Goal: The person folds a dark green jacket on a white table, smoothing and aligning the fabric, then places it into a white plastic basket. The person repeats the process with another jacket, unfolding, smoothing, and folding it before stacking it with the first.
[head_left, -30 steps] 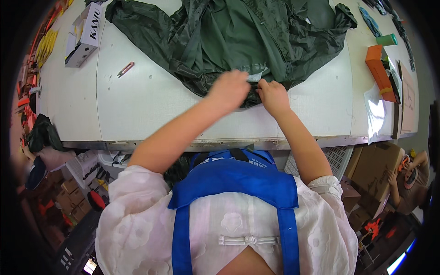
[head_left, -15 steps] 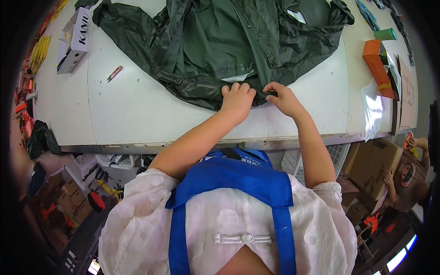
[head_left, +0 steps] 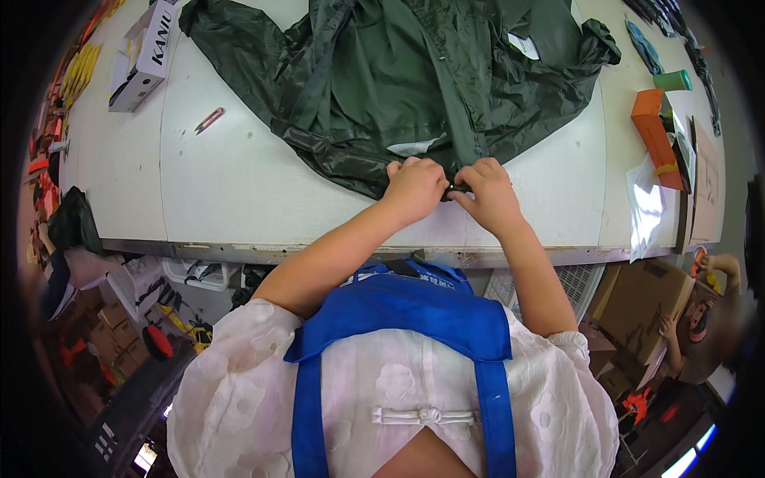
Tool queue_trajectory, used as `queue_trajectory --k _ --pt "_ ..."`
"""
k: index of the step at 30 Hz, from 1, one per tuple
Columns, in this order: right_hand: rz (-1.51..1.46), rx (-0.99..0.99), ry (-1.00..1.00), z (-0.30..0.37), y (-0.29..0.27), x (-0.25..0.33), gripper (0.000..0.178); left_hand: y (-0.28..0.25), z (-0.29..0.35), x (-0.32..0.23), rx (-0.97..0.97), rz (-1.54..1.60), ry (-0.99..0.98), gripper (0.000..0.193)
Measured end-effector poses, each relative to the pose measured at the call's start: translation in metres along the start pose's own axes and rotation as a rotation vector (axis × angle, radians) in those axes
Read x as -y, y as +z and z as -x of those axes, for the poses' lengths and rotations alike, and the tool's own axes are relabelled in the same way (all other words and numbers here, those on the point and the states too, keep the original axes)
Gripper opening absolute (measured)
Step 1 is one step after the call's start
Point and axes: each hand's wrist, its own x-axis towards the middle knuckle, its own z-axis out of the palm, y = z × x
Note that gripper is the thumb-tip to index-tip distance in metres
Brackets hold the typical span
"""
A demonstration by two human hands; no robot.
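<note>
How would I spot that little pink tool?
Start with the white table and the dark green garment spread over it. Look left of the garment, toward the white box: the pink tool lies slantwise on bare tabletop between the two. It is slim, pinkish and far smaller than either neighbour.

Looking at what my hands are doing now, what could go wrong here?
The bunched near edge of the dark green garment could slip or crease where the left hand and right hand work it. The small pink-handled snips lie to its left and might snag fabric dragged over them. The clear plastic sheet reaches the front edge of the table and could slide off.
</note>
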Motion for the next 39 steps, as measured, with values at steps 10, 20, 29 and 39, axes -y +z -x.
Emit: queue_trajectory --k 10,20,29,39 --pt "0.201 -0.241 -0.088 0.004 -0.006 0.019 0.018 -0.031 0.016 -0.001 -0.291 -0.173 0.140 0.009" --pt "0.445 -0.180 0.131 0.030 -0.029 0.000 0.021 -0.062 0.036 0.061 -0.405 -0.324 -0.043 0.009" --pt "0.197 -0.116 -0.170 -0.029 0.032 0.055 0.015 -0.058 0.039 0.036 -0.403 -0.339 0.067 0.009" --pt "0.163 -0.104 -0.188 -0.014 0.001 0.042 0.014 -0.106 0.045 0.074 -0.480 -0.391 -0.036 0.008"
